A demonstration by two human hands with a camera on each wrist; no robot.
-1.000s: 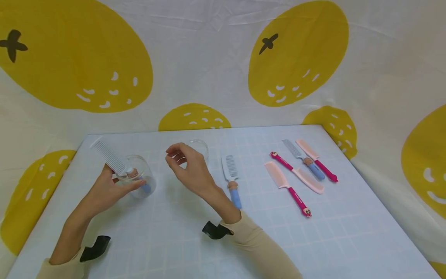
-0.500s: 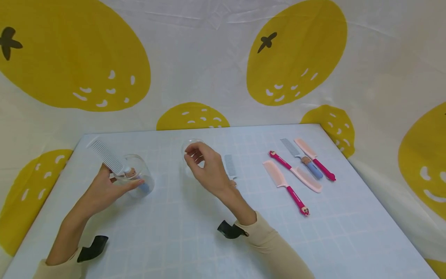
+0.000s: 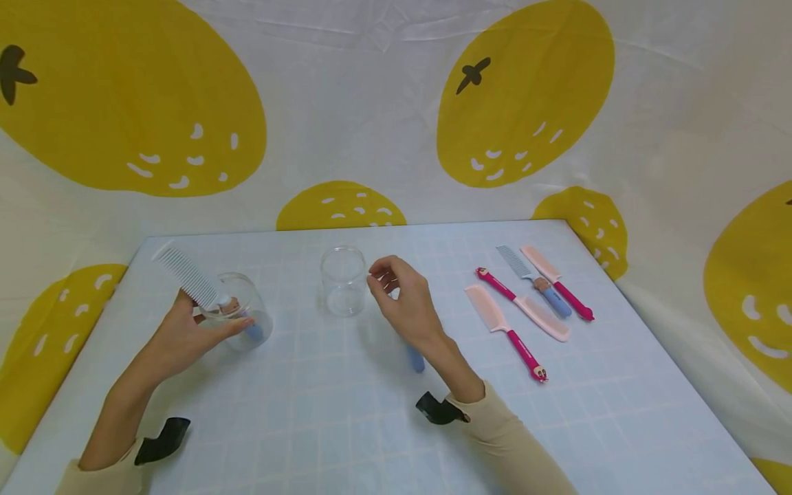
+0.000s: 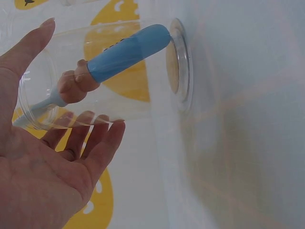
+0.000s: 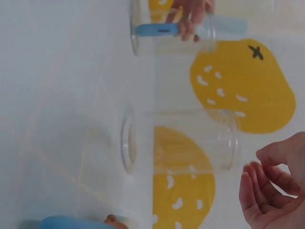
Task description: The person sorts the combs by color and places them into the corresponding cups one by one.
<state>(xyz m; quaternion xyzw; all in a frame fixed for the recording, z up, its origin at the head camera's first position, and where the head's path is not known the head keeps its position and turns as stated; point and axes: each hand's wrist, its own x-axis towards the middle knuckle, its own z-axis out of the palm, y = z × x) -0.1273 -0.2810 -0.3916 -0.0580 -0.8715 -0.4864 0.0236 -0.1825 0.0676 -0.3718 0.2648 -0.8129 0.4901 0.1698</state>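
Note:
My left hand [image 3: 188, 335] holds a clear glass cup [image 3: 258, 302] near its rim, thumb on one side and fingers on the other. Inside leans a light blue comb [image 3: 188, 273], teeth end sticking out past the rim. Its blue handle [image 4: 128, 52] points down toward the base in the left wrist view. A second clear glass cup [image 3: 343, 282] stands upright at the table's middle. Just right of it hovers my right hand [image 3: 410, 304], fingers loosely curled around nothing. Beneath that hand lies another blue comb [image 3: 415, 359], mostly hidden except its handle end.
On the right of the table [image 3: 297, 426] lie two pink combs with magenta handles, one [image 3: 507, 330] nearer and one [image 3: 557, 282] farther. Between them are a blue-handled comb [image 3: 551, 295] and another pink comb [image 3: 541, 318]. A fruit-print curtain [image 3: 359, 103] hangs behind.
My right hand has moved right, past the second glass cup, uncovering it and covering much of the middle blue comb. The left hand keeps its hold on the cup.

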